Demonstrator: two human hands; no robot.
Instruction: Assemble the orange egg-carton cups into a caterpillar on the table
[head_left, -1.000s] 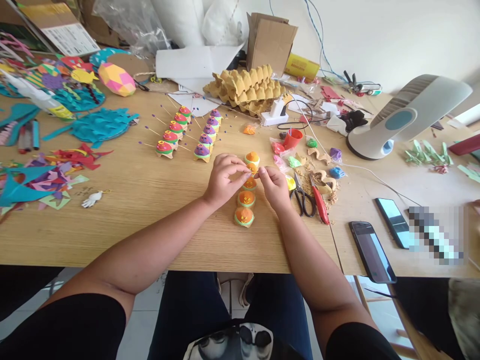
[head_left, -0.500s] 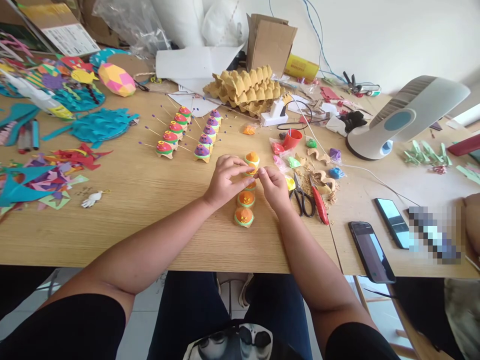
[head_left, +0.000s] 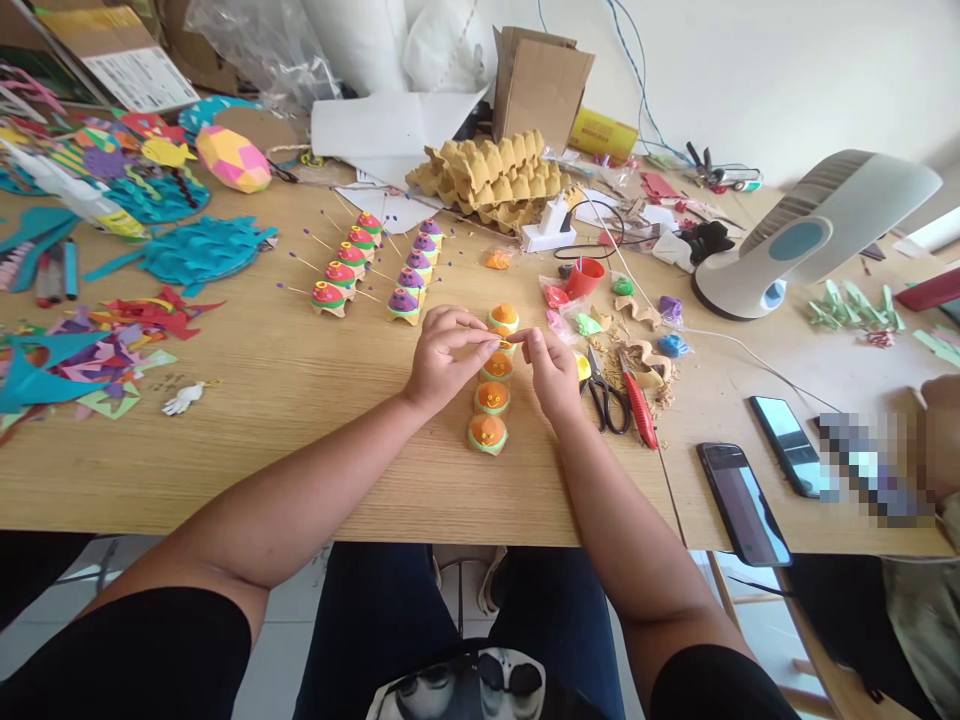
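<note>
No writing can be read. The white label (head_left: 139, 75) on the carton at far left and the red print on the yellow box (head_left: 602, 131) are both too small to make out.

The cups (head_left: 489, 432) are egg-tray domes painted orange, each with a green band at the base and a small face drawn on. They stand in a line at the middle of the desk (head_left: 300, 440), touching one another and running away from the person. The left hand (head_left: 441, 358) and right hand (head_left: 553, 372) meet over the second cup from the far end. Each grip is pinched, thumb to forefinger, with its tips almost touching the other hand's. What sits between them is too small to tell.

Just right of the right hand lie scissors (head_left: 604, 392) and a red-handled tool (head_left: 640, 408). To the left and farther off stand a red row (head_left: 341, 272) and a purple row (head_left: 412, 277) of similar domes, stuck with pins.
</note>
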